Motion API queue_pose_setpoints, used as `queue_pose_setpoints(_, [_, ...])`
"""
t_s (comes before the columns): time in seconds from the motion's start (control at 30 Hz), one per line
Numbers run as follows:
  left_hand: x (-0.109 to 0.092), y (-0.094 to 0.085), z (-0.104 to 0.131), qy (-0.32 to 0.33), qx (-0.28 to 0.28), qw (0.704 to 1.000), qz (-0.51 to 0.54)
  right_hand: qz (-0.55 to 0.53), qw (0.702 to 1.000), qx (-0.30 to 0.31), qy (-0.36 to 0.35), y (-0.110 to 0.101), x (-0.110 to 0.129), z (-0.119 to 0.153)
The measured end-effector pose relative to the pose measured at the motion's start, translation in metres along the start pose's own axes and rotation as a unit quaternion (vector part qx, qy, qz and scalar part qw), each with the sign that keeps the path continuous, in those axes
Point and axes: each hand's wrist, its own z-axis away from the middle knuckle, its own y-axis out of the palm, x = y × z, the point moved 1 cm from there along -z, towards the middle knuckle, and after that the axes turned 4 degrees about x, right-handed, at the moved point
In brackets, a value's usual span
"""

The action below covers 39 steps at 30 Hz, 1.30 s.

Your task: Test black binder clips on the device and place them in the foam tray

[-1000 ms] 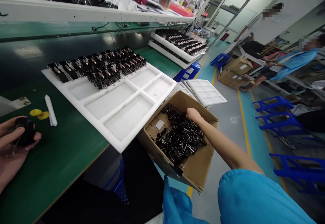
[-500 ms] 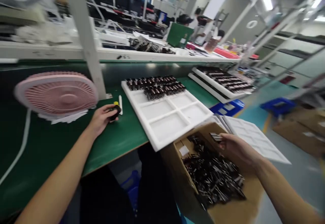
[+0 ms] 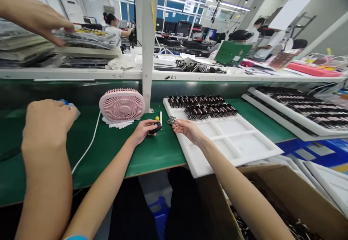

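Just left of the frame's centre, the left hand (image 3: 143, 131) curls its fingers around a small black rounded device (image 3: 155, 127) resting on the green table mat (image 3: 114, 153). Beside it, the right hand (image 3: 187, 128) pinches a black metal binder clip (image 3: 172, 120) over the near-left corner of the white foam compartment tray (image 3: 233, 142).

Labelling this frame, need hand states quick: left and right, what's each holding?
Left hand: closed on a small black object, resting on the green table.
Right hand: closed on a binder clip, over the white foam tray.
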Motion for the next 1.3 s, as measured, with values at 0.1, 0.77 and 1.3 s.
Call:
queue_pose_setpoints(0.1, [-0.001,0.0,0.001,-0.005,0.002,1.0,0.0,0.05,0.999,0.0,-0.007,0.004,-0.01,-0.014])
queue_pose_setpoints(0.77, [-0.002,0.004,0.002,-0.017,0.06,0.994,-0.093,0.194,0.977,0.076,-0.04,0.0,-0.014,-0.004])
queue_pose_setpoints(1.3, [-0.005,0.008,0.004,-0.012,0.07,0.989,-0.13,0.262,0.964,0.045,-0.029,0.016,-0.013,-0.009])
